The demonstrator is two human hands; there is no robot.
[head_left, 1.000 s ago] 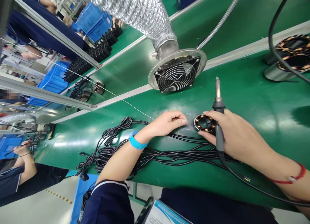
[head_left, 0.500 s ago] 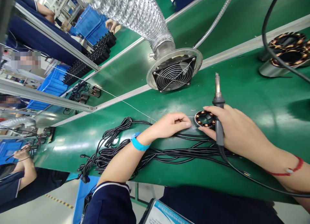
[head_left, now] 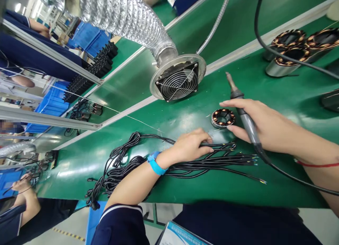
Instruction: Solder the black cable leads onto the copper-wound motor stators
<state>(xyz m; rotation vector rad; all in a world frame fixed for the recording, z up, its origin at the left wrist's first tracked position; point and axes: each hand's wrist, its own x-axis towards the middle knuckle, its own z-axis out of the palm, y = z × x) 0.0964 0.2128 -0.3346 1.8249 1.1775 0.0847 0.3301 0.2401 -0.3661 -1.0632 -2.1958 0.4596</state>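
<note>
My right hand (head_left: pixel 265 126) grips a soldering iron (head_left: pixel 247 121), its tip pointing up and away from me. Thumb and forefinger of that hand are spread at the right side of a small stator (head_left: pixel 223 118) with copper windings, which rests on the green bench. To its lower left, my left hand (head_left: pixel 192 144) has its fingers curled around the end part of a black cable (head_left: pixel 221 146). Under and beside this hand lie several more black cables (head_left: pixel 230 161) with stripped, coloured wire ends pointing right. Their coiled parts (head_left: pixel 119 170) lie left of my wrist.
A fume fan (head_left: pixel 180 84) on a silver duct (head_left: pixel 124 18) hangs beyond the stator. Larger stators (head_left: pixel 283 66) stand at the back right, behind a hanging black cord (head_left: pixel 265 43). A thin white strand (head_left: pixel 127 115) crosses from the left. A co-worker's hands (head_left: pixel 21 185) are far left.
My left hand has moved from beside the stator down to the black cables. My right hand's fingers have drawn back from the stator, and the soldering iron now tilts leftward.
</note>
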